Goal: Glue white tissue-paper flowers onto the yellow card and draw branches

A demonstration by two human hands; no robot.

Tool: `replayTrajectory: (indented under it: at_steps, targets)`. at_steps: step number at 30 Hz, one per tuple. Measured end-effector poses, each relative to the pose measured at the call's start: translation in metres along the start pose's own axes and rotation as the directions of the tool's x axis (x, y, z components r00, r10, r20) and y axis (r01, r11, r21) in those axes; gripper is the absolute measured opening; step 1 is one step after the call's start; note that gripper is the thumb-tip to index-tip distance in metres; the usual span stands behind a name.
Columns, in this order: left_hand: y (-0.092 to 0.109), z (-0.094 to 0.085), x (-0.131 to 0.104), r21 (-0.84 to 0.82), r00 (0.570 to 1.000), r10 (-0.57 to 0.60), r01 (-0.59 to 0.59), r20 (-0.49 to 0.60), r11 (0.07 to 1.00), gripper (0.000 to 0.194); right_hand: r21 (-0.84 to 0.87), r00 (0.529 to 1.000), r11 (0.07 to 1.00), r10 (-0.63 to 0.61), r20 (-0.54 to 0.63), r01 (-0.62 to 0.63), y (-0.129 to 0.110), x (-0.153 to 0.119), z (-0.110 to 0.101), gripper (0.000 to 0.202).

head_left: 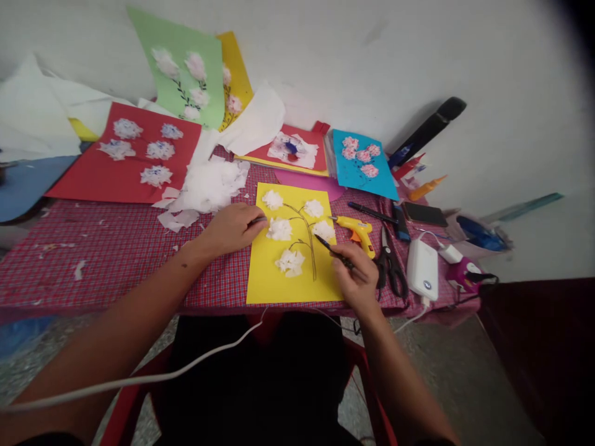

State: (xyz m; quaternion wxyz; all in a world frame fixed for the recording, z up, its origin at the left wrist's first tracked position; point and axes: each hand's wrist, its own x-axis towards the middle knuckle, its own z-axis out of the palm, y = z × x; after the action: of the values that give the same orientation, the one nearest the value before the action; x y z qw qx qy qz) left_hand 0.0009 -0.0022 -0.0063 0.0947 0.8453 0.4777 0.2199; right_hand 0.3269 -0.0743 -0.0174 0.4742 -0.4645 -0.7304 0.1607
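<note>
A yellow sheet of paper (274,285) lies in front of me, bearing several white crumpled-paper flowers (289,263) and a drawn dark stem with branches. My right hand (357,275) is closed around a black pen (328,245), its tip at the sheet beside the stem, near the right-hand flower. At the sheet's left edge, my left hand (235,229) pinches a small dark cap-like piece (258,220); most of it is hidden by the fingers. A yellow glue gun (354,228) lies just right of the sheet, close to my right hand.
Black-handled scissors (390,269), a white power bank (423,269) and a phone (424,214) are at the right. White paper scraps (209,186) pile up left of the sheet. Finished flower pictures on red (179,158), green (144,31) and blue paper (344,170) stand behind. A white cable (204,362) crosses my lap.
</note>
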Motion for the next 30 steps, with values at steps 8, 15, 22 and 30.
replayTrajectory:
  at_steps: [8, 15, 22, 30]
  targets:
    - [-0.0006, 0.0001, -0.0005, -0.012, 1.000, 0.000, 0.000, -0.009, 1.000, 0.030, -0.066, 0.990, 0.989, 0.138, 0.039, -0.135, 0.0002, -0.0066, 0.0037, 0.009]
    - [-0.0008, 0.0006, -0.0011, -0.011, 1.000, 0.001, -0.001, -0.012, 1.000, 0.030, 0.028, 0.993, 0.993, 0.115, -0.008, -0.115, -0.0054, -0.0038, 0.0058, 0.005]
    - [-0.0008, 0.0007, -0.0011, -0.025, 1.000, -0.009, 0.009, -0.011, 1.000, 0.029, 0.031, 1.000, 0.999, 0.018, 0.009, -0.019, -0.0019, -0.0048, 0.0018, 0.016]
    - [0.0003, -0.0006, -0.0011, -0.020, 1.000, 0.000, 0.000, -0.003, 1.000, 0.030, 0.006, 0.988, 0.989, 0.147, -0.040, -0.147, -0.0004, -0.0082, 0.0040, 0.005]
